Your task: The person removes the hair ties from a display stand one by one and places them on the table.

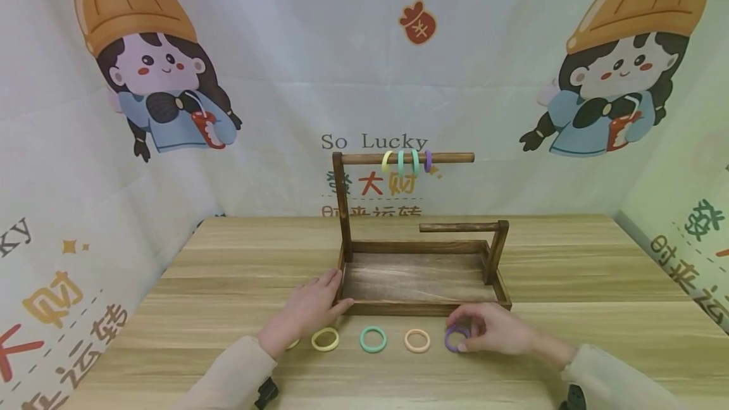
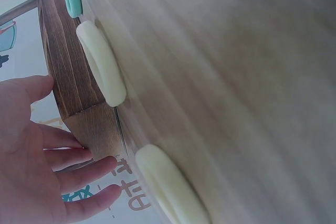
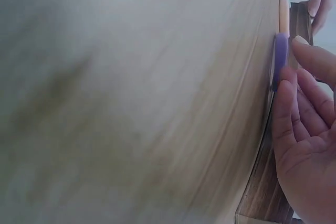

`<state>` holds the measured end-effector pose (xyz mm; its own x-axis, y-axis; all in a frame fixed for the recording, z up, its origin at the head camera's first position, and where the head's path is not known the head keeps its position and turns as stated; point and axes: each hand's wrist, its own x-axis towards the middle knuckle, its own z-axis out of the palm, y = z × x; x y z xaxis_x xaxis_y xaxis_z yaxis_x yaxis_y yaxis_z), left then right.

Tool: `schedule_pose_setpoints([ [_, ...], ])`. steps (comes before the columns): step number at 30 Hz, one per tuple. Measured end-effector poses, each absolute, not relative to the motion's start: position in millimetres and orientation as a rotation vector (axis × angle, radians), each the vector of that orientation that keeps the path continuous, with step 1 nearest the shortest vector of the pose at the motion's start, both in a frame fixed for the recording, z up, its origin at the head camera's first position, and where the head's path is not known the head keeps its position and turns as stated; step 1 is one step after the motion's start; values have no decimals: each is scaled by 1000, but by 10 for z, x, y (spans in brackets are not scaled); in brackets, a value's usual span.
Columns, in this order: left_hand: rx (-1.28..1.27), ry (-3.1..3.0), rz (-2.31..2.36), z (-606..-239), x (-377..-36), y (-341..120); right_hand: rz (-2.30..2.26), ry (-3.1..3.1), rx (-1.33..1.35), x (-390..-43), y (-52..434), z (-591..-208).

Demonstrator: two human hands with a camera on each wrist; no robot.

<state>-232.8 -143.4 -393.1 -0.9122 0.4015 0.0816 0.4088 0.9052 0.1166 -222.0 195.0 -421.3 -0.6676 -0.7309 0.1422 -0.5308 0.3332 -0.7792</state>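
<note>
My left hand [image 1: 315, 304], fingers extended, rests against the left front corner of a dark wooden tray stand [image 1: 421, 307]. Its thumb touches the front rim. My right hand [image 1: 494, 329] holds a purple ring [image 1: 454, 341] at the tabletop, thumb and fingers about its edge; the fingers partly hide it. In the right wrist view, fingertips meet that purple ring [image 3: 281, 59] beside the tray. Left of it lie a peach ring [image 1: 417, 349], a green ring [image 1: 373, 350] and a yellow ring [image 1: 325, 348]. Another yellow ring [image 1: 293, 344] is mostly covered by my left wrist.
The stand's taller left post [image 1: 342, 207] carries a horizontal bar [image 1: 452, 157] with a yellow ring [image 1: 386, 162], two green rings [image 1: 400, 163] and a purple ring [image 1: 428, 162]. A shorter bar [image 1: 455, 228] juts left from the right post. Printed cloth [image 1: 285, 81] hangs behind the wooden table [image 1: 581, 271].
</note>
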Motion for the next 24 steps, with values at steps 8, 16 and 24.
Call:
schedule_pose_setpoints([
  [8, -642, -3011, -211, -3930, -2327, -1437, -1376, 2357, -1119, -2252, 2046, -4152],
  [16, -647, -3010, -231, -3935, -2324, -1435, -1473, 2449, -983, -2337, 2182, -3867],
  [24, -648, -3015, -220, -3943, -2340, -1443, -1591, 2570, -890, -2469, 2265, -3572],
])
